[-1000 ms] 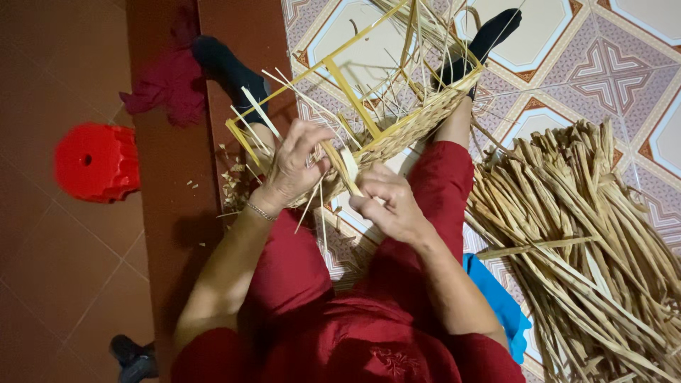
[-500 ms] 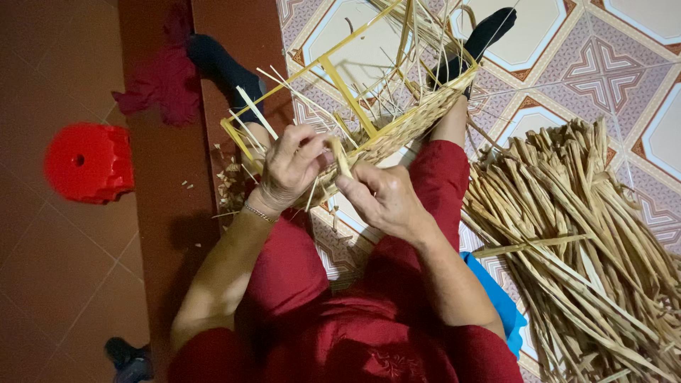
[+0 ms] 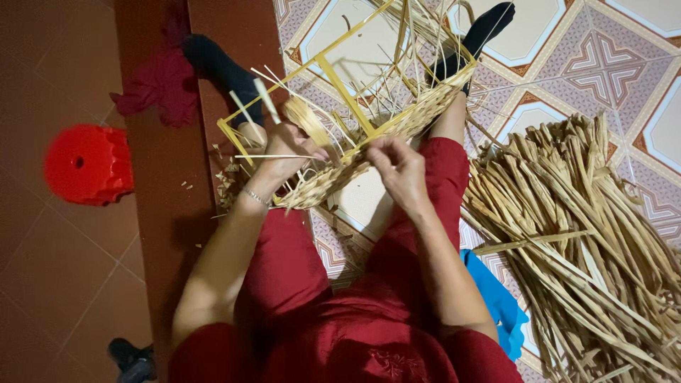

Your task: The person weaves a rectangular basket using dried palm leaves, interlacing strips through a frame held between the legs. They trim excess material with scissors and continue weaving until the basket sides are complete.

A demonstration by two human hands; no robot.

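Seated on the floor in red trousers, a person works a half-woven basket [image 3: 369, 131] that lies across the lap and shins at the upper centre of the frame, its yellow frame [image 3: 333, 67] rising toward the top edge. The left hand [image 3: 287, 152] closes its grip on the woven wall at the basket's near left end, loose straw strands [image 3: 273, 156] poking out between the fingers. The right hand [image 3: 397, 167] sits just beside it at the centre, fingertips pinched together on a strand at the woven rim. A pile of dried reeds [image 3: 582, 241] fills the right side of the frame on the patterned tiles. A red stool [image 3: 89, 167] stands at the left, a red cloth [image 3: 159, 85] above it, and a blue cloth [image 3: 496, 301] shows beside the right thigh.
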